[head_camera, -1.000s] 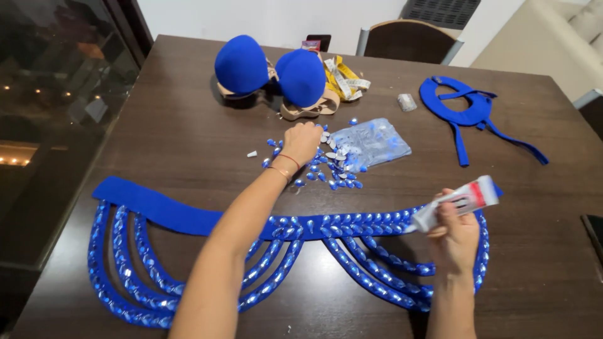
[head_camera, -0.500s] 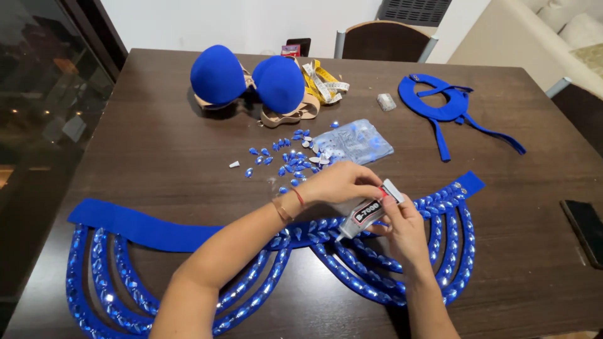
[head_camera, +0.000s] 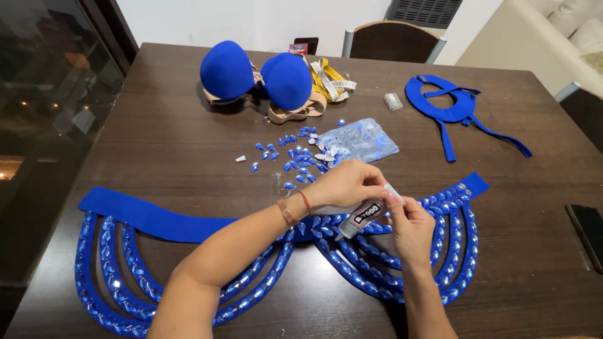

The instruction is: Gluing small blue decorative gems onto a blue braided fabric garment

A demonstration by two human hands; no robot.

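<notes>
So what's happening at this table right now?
A person sits at a dark wooden table with both hands on a small glue tube: the left hand over its upper end, the right hand gripping from below. The tube is held just above a blue belt piece with looped jewelled strands. Loose blue gems, a clear bag of gems, blue bra cups and a blue collar piece lie further back.

We see our two bare forearms with no sleeves reaching the wrists, our left hand (head_camera: 342,185) wearing a thin red cord bracelet (head_camera: 305,201) beside a wider tan band (head_camera: 286,212) at the wrist, while our right hand (head_camera: 411,229) carries no ring, watch or band.
</notes>
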